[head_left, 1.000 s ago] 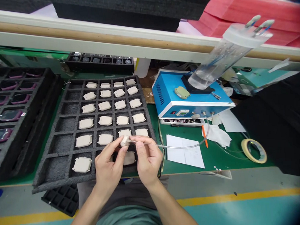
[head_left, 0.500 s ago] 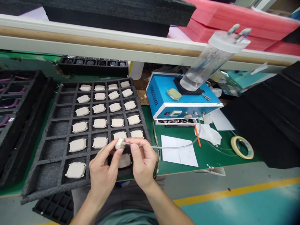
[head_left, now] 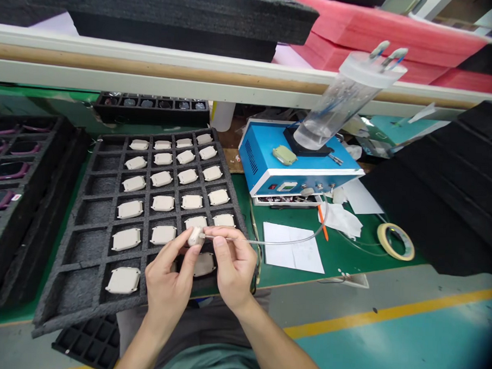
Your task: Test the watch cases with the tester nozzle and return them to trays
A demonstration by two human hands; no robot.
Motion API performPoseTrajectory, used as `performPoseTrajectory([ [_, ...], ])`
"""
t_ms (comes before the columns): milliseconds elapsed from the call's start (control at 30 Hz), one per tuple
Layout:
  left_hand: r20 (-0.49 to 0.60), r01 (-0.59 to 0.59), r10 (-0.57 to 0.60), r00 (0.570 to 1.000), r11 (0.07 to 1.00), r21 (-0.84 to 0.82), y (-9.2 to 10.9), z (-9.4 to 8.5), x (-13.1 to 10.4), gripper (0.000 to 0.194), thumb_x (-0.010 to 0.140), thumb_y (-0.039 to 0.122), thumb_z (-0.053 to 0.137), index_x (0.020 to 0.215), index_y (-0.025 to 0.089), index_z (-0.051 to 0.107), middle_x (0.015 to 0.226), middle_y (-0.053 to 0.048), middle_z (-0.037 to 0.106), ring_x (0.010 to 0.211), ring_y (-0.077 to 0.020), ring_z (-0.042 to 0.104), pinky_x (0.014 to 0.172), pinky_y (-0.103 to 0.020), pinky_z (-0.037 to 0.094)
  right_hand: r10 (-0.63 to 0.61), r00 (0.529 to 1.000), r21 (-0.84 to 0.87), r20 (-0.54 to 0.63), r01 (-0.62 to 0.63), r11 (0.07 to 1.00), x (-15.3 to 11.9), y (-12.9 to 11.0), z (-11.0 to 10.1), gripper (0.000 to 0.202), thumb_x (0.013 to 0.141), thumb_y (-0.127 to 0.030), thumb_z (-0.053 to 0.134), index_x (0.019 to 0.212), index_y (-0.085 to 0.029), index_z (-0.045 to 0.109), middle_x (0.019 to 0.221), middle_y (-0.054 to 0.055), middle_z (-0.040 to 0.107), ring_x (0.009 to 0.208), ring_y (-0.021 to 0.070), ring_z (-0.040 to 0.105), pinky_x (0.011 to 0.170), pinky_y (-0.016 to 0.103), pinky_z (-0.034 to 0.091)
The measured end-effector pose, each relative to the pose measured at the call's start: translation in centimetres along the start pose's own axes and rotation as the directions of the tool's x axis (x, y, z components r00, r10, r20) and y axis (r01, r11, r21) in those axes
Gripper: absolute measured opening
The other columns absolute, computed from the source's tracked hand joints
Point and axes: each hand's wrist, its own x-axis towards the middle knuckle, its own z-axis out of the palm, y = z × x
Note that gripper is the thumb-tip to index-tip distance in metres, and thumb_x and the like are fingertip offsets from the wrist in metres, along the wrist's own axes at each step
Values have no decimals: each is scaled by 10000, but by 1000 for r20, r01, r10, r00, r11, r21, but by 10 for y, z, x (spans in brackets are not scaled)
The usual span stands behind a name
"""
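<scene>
Between thumb and fingers, my left hand (head_left: 169, 268) grips a small beige casing (head_left: 195, 236), turned on edge. My right hand (head_left: 235, 263) pinches the end of a thin clear tube (head_left: 284, 243), whose tip meets the side of the casing. From there the tube runs right and curves up to the front of a blue machine (head_left: 299, 162). Both hands are over the near right part of a dark foam tray (head_left: 74, 253), where similar beige casings (head_left: 123, 280) lie in rows of compartments. Its leftmost column holds none. My hands partly cover the near compartments.
On the blue machine stand a clear cylinder (head_left: 326, 114) with liquid and a green casing (head_left: 284, 154). White paper (head_left: 292, 249), an orange pen (head_left: 322, 223) and a tape roll (head_left: 395, 241) lie to the right. Another foam tray (head_left: 37, 197) with purple-edged pieces is at left.
The view has shifted very slightly. Both hands keep their hold on the casing and the tube, with no other visible movement.
</scene>
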Motion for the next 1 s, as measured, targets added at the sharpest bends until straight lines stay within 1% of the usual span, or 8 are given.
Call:
performPoseTrajectory([
  [167, 0, 2, -2, 1000, 1000, 4, 1, 0, 0, 301, 963, 333, 732, 1227, 199, 786, 1130, -70, 828, 924, -189, 797, 880, -275, 630, 2, 1000, -5, 2, -2, 1000, 0, -1, 0, 165, 1015, -188, 617, 1037, -249, 768, 993, 28, 783, 941, 138, 769, 861, 237, 631],
  [367, 3, -19, 19, 1000, 1000, 8, 1, -1, 1, 292, 966, 322, 729, 1225, 199, 785, 1139, -70, 826, 944, -197, 799, 889, -285, 633, -13, 1000, -32, -2, 13, 999, 1, -1, 0, 151, 1013, -202, 620, 1027, -239, 765, 989, 42, 785, 937, 159, 773, 839, 260, 641],
  [467, 4, -14, 14, 1000, 1000, 7, 0, -1, 0, 288, 968, 315, 726, 1224, 197, 785, 1138, -72, 827, 941, -201, 801, 880, -292, 637, 1, 1000, -30, 1, -1, 1000, -1, 0, -1, 143, 1016, -208, 623, 1028, -239, 762, 993, 42, 789, 946, 159, 775, 843, 261, 643],
  [600, 9, 28, -28, 1000, 999, -29, 0, 0, -3, 312, 989, 328, 695, 1253, 179, 771, 1196, -89, 814, 1007, -213, 803, 906, -291, 639, 32, 999, -27, -9, -33, 999, -6, 2, -3, 145, 1029, -214, 616, 1066, -244, 753, 1037, 39, 791, 979, 158, 773, 902, 287, 642],
  [700, 33, 75, -73, 997, 995, -61, 2, 1, -4, 338, 1007, 338, 666, 1280, 161, 757, 1210, -99, 810, 1029, -216, 803, 917, -287, 641, 32, 999, -49, -21, -33, 998, -10, 3, -5, 139, 1032, -217, 616, 1083, -243, 743, 1068, 48, 788, 1031, 177, 770, 929, 326, 645],
  [833, 45, 110, -106, 993, 989, -96, 5, 1, -5, 341, 1006, 342, 671, 1280, 159, 759, 1209, -102, 810, 1035, -217, 804, 918, -281, 642, 21, 1000, -54, -20, -22, 998, -13, 3, -5, 117, 1026, -233, 622, 1062, -240, 733, 1051, 60, 778, 1051, 210, 771, 925, 381, 657],
  [1000, 43, 116, -111, 993, 986, -117, 6, 1, -6, 325, 995, 337, 694, 1267, 174, 765, 1203, -90, 813, 1028, -214, 801, 919, -290, 643, 13, 1000, -74, -15, -14, 997, -12, 3, -5, 121, 1025, -222, 623, 1060, -244, 736, 1046, 61, 775, 1051, 208, 768, 922, 382, 658],
])
